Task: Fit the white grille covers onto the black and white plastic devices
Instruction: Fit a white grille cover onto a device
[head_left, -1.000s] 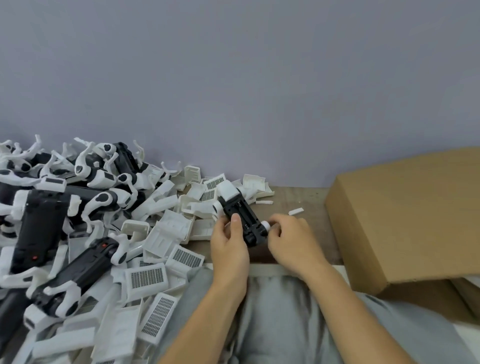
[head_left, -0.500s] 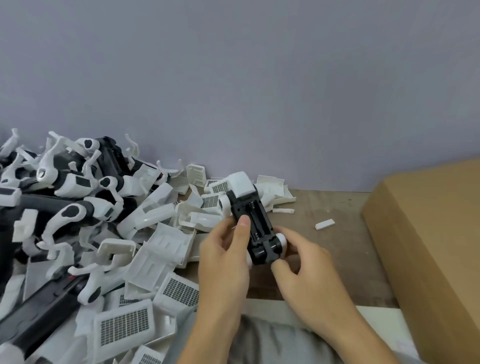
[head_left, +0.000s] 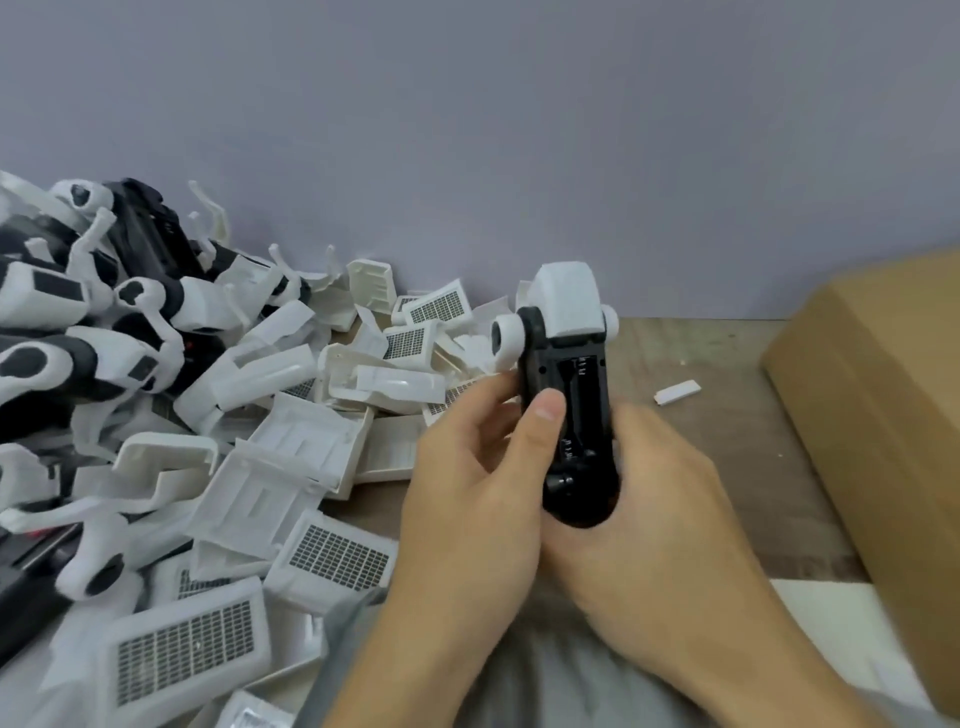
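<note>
Black toy device (head_left: 571, 410) sits held tight in both hands — left hand (head_left: 467, 499), right hand (head_left: 670, 509). Keep it steady, then pick a grille cover (head_left: 337, 556) — press evenly.

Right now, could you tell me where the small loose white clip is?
The small white clip lies alone on the wooden table, right of the held device and left of the cardboard box.
</note>
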